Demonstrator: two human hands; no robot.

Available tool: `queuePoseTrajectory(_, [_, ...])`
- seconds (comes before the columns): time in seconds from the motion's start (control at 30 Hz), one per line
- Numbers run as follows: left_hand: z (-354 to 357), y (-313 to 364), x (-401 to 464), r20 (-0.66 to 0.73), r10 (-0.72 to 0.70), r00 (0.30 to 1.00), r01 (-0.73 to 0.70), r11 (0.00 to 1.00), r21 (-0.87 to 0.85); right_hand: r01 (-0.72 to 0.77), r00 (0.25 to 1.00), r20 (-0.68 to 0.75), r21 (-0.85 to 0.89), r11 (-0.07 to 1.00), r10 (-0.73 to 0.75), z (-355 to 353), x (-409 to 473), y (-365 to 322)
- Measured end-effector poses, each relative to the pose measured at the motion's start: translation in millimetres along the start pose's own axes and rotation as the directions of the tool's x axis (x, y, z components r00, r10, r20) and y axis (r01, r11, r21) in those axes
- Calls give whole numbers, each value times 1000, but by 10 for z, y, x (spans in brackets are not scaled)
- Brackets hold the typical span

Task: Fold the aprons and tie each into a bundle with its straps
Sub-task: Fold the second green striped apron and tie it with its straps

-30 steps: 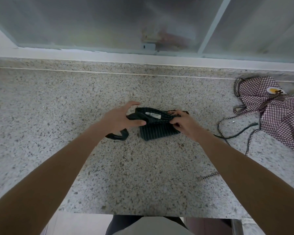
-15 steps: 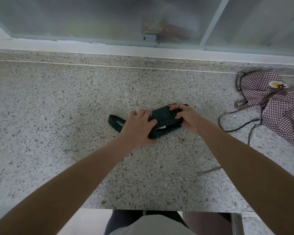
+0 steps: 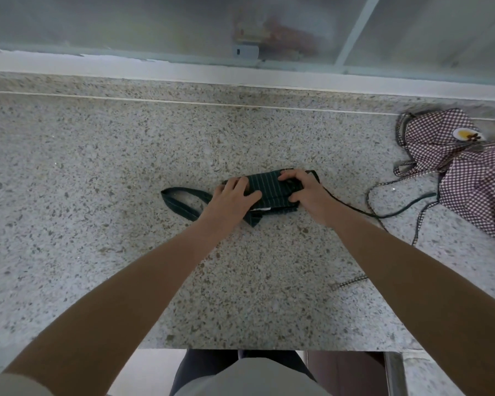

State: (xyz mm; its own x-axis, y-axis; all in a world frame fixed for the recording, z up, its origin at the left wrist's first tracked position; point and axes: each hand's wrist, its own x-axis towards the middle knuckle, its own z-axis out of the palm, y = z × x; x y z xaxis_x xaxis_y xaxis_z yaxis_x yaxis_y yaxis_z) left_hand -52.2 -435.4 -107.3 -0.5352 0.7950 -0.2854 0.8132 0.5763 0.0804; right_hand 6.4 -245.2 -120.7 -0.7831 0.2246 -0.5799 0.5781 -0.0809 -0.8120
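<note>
While both hands bear down on it, the folded dark striped apron (image 3: 269, 188) lies on the speckled counter (image 3: 97, 167). Left hand (image 3: 232, 200) rests with fingers fairly straight across the bundle's left end; right hand (image 3: 305, 192) curls its fingers over the right end, thumb against the near edge. A wide strap (image 3: 180, 201) loops out leftward beyond the left fingers. Well right of the right fingers lies a crumpled checked apron (image 3: 463, 167).

Both bare forearms reach forward and converge toward the middle. The left hand (image 3: 231, 199) lies palm down, fingers spread and nearly straight, pressing flat. The right hand (image 3: 305, 192), just beside it, has its fingers curled over and the thumb tucked under, gripping.
</note>
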Motion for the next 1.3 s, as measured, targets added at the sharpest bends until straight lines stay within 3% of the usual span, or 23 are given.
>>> queuePoseTrajectory(0.07, [-8,-85,1,18,37,999,-36,999,-22,94,995,1,-219,971,-96,11,-4,61])
queuePoseTrajectory(0.13, [6,-138,-6,3,74,997,-74,997,-11,172,982,14,-445,879,-186,30,-11,84])
queuePoseTrajectory(0.23, [20,-108,-50,6,89,996,-89,996,13,232,962,39,-646,728,-272,95,-25,69])
queuePoseTrajectory(0.3, [32,-103,-75,47,82,996,-82,997,-9,200,954,38,-820,535,-298,140,-58,14])
queuePoseTrajectory(0.4, [-11,-135,-82,92,110,990,-106,993,-54,-2,940,-32,-996,91,-339,199,-177,-163])
queuePoseTrajectory(0.47, [-37,-162,-76,145,129,981,-123,991,-48,37,916,55,-998,-52,-398,249,-223,-224])
queuePoseTrajectory(0.57, [-23,-197,-38,207,172,963,-171,985,-23,239,908,229,-971,-15,-351,349,-205,-220])
queuePoseTrajectory(0.7, [-32,-242,-102,265,236,935,-262,963,67,124,984,89,-965,233,-157,404,-91,-205])
queuePoseTrajectory(0.83, [57,-334,-375,9,426,905,-421,893,160,118,988,90,-964,240,-123,415,-28,-239])
queuePoseTrajectory(0.93, [30,-399,-475,181,324,929,-344,934,96,102,989,76,-974,204,-131,446,-17,-255])
queuePoseTrajectory(1.07, [-109,-517,-446,343,244,907,-340,905,255,14,984,-26,-975,223,-178,494,-61,-187])
queuePoseTrajectory(1.13, [-90,-571,-470,315,161,936,-243,939,242,-47,977,-97,-967,250,-190,538,-64,-161])
queuePoseTrajectory(1.2, [-84,-584,-475,216,-28,976,-12,983,185,-92,973,-143,-959,267,-180,565,-45,-173])
queuePoseTrajectory(1.3, [-43,-516,-387,96,-319,943,328,939,-104,-109,978,-156,-948,299,-140,565,-17,-224])
